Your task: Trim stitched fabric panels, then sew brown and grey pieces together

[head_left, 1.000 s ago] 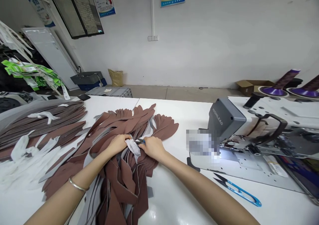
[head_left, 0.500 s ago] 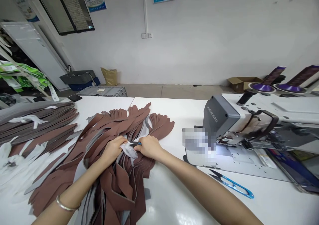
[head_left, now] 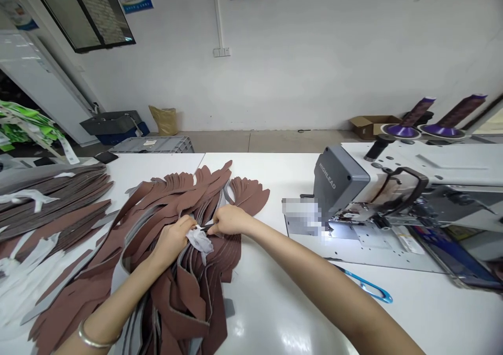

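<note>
White cloth atop brown strips seems mid-cut: my left hand pinches it, my right hand clamps snips, needing careful squeezing.

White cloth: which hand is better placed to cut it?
Right, I'd judge: the right hand holds a dark blade pointing toward the white cloth, close by. The left hand seems to pinch the cloth's edge, with no blade showing.
</note>
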`<action>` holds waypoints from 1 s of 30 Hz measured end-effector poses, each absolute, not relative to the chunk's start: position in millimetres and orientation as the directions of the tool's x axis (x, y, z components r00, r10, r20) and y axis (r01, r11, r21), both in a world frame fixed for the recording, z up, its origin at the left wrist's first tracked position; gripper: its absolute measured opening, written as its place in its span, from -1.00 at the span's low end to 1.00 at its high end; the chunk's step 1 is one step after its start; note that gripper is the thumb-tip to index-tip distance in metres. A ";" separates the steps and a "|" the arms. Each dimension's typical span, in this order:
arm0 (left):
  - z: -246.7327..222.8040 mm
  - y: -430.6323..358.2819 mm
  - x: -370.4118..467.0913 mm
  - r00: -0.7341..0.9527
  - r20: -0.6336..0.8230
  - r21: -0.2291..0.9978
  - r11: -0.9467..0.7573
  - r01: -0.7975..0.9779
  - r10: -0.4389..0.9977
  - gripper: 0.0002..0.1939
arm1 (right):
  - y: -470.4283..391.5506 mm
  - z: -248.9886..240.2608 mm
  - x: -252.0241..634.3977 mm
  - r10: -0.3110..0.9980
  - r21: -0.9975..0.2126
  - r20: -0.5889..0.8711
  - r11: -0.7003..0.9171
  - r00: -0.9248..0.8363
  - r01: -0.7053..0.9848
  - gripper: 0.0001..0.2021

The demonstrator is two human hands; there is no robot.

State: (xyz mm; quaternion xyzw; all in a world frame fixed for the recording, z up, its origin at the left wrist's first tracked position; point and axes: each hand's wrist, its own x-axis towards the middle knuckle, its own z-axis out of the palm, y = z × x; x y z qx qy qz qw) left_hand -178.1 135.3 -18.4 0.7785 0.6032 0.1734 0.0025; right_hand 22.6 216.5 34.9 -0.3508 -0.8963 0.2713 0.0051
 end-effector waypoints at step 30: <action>72.8 171.1 -190.9 -0.529 0.403 0.830 -0.054 0.556 0.746 -0.90 | 193.6 -12.0 67.0 0.686 -0.755 -0.073 0.436 -0.724 0.490 -0.75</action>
